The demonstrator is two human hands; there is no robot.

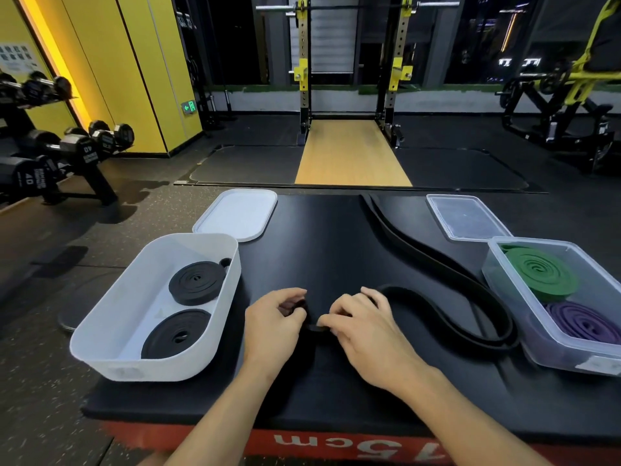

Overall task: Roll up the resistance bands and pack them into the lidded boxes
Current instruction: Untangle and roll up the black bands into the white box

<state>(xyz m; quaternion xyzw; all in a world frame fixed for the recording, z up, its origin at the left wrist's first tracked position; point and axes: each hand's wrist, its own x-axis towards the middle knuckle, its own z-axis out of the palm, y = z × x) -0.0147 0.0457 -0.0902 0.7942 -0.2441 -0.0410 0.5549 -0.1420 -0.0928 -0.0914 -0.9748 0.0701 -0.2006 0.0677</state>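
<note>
A long black resistance band [447, 264] snakes across the black padded box top [316, 237] from the far middle to the near centre. My left hand [274, 322] and my right hand [361, 326] pinch its near end, where a small tight coil sits between the fingertips. An open white box [111, 317] on the left holds two rolled black bands [196, 282]. An open clear box [504, 297] on the right holds a rolled green band [542, 274] and a rolled purple band [583, 322].
A white lid [237, 213] lies behind the white box, a clear lid [467, 216] behind the clear box. A dumbbell rack [67, 153] stands far left, a squat rack [353, 72] straight ahead, another machine [568, 95] at right.
</note>
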